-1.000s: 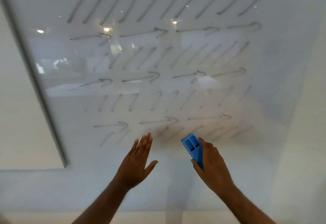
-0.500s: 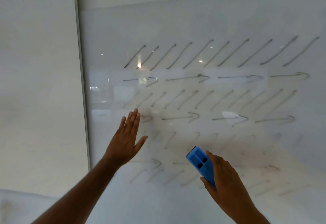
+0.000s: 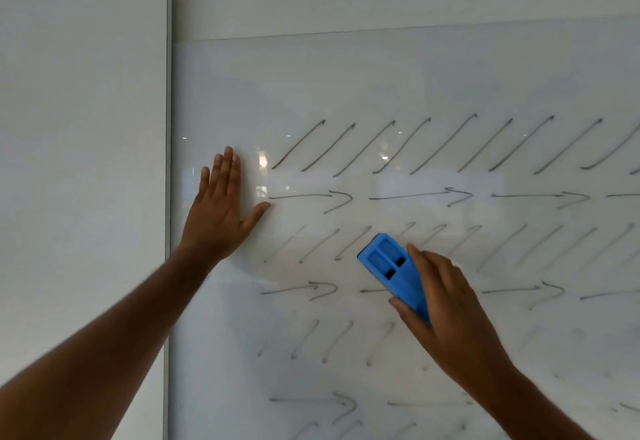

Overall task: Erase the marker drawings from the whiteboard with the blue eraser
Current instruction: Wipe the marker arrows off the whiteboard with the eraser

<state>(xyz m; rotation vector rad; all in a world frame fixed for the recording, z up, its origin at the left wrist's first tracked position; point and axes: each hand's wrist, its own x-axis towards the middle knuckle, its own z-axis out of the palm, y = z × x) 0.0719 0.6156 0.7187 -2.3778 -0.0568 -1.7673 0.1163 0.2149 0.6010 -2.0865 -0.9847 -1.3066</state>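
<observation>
A glossy whiteboard (image 3: pixel 381 86) fills most of the view, covered with rows of grey slanted strokes and arrows (image 3: pixel 408 147). My right hand (image 3: pixel 446 308) grips the blue eraser (image 3: pixel 393 271) by its lower end, thumb on its left side, over the third and fourth rows of marks. The eraser's upper end points up and left. My left hand (image 3: pixel 220 211) lies flat with straight fingers against the board near its left edge, just left of the top two rows. Marks under my right hand are hidden.
The board's grey vertical frame (image 3: pixel 169 162) runs down the left side, with a plain pale wall (image 3: pixel 79 128) beyond it. A bare strip of board lies above the top row. More faint rows continue below my hands.
The view has tilted up and closed in on the board. My left hand rose and moved left, flat beside the top rows. My right hand carried the eraser up into the middle rows.
</observation>
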